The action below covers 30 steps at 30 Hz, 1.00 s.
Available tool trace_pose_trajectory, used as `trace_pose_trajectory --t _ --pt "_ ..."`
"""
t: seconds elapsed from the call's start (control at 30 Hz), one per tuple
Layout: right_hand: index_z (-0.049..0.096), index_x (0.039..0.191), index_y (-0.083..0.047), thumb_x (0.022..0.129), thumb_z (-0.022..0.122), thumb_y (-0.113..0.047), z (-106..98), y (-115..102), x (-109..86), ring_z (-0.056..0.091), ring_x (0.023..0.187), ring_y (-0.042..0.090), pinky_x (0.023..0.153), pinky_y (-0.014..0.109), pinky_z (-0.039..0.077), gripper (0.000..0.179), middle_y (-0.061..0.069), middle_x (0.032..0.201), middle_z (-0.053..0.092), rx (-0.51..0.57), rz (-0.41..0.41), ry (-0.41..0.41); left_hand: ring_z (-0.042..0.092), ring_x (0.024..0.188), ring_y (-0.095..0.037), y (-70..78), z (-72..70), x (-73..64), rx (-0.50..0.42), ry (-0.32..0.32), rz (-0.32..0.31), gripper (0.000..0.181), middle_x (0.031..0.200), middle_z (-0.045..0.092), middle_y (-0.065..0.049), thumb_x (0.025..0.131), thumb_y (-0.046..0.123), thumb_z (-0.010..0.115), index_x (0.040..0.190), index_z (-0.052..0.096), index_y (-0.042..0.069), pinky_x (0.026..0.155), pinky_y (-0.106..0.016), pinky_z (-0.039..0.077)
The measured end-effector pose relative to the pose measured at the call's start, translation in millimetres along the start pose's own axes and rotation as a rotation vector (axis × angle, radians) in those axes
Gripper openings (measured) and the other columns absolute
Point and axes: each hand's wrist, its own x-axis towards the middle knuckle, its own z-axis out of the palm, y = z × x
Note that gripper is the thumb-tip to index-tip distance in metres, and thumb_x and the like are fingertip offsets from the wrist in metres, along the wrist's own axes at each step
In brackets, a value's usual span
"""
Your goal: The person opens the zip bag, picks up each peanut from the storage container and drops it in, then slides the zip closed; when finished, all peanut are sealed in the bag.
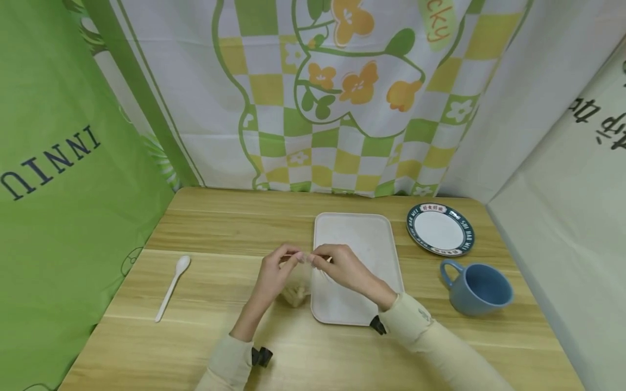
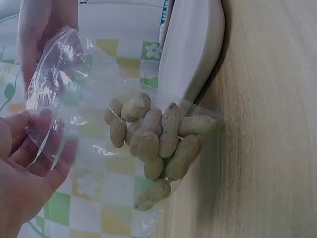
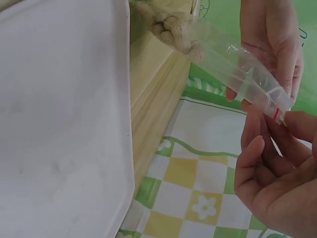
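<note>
A clear zip bag with several unshelled peanuts at its bottom hangs from both hands. My left hand pinches its top edge, thumb against fingers; the left wrist view shows this hand at the bag's mouth. On the other side of the mouth, my right hand pinches the same edge, close to the left fingertips. A red strip marks the bag's seal near the right fingertips. Beside the bag lies a white tray, partly beneath the right forearm.
A white spoon lies on the wooden table at the left. At the right are a plate with a dark green rim and a blue mug. Patterned curtains hang behind the table and along its sides.
</note>
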Motion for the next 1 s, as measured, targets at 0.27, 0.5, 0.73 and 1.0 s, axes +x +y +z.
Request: trace_pose_trajectory --t 0.27,0.5,0.73,1.0 --pt "0.07 0.099 -0.013 0.091 0.067 -0.023 2.0 -6.8 -3.4 0.058 0.08 0.007 0.066 0.025 0.048 0.013 -0.008 0.088 0.065 -0.05 -0.035 0.028 0.065 0.089 -0.023 11.7 -0.4 -1.8 -0.157 0.096 -0.116 0.016 0.097 0.067 -0.014 0.092 0.013 0.062 0.098 0.067 -0.001 0.076 -0.032 0.056" --pt "0.07 0.094 -0.01 0.09 0.067 -0.011 1.9 -8.7 -3.2 0.061 0.081 0.009 0.067 0.024 0.049 0.005 -0.003 0.089 0.066 -0.093 -0.106 0.063 0.064 0.093 -0.02 7.2 -6.1 -3.5 -0.257 0.064 -0.107 0.015 0.102 0.064 -0.012 0.089 0.015 0.068 0.097 0.068 0.003 0.078 -0.034 0.056" --pt "0.07 0.095 -0.011 0.09 0.068 -0.012 3.0 -7.3 -4.3 0.061 0.081 0.008 0.069 0.025 0.049 0.005 -0.003 0.09 0.067 -0.071 -0.112 0.076 0.058 0.097 -0.018 4.1 -7.3 -6.4 -0.239 -0.013 -0.062 0.006 0.102 0.061 -0.011 0.088 0.007 0.068 0.094 0.069 0.005 0.082 -0.03 0.052" --pt "0.07 0.093 -0.013 0.09 0.068 -0.015 5.7 -2.8 -4.1 0.06 0.08 0.006 0.069 0.026 0.049 0.004 -0.006 0.088 0.066 -0.059 -0.141 0.094 0.059 0.09 -0.014 19.9 -10.9 -7.4 -0.214 -0.027 -0.068 0.006 0.096 0.063 -0.016 0.087 -0.001 0.066 0.091 0.067 -0.005 0.078 -0.025 0.052"
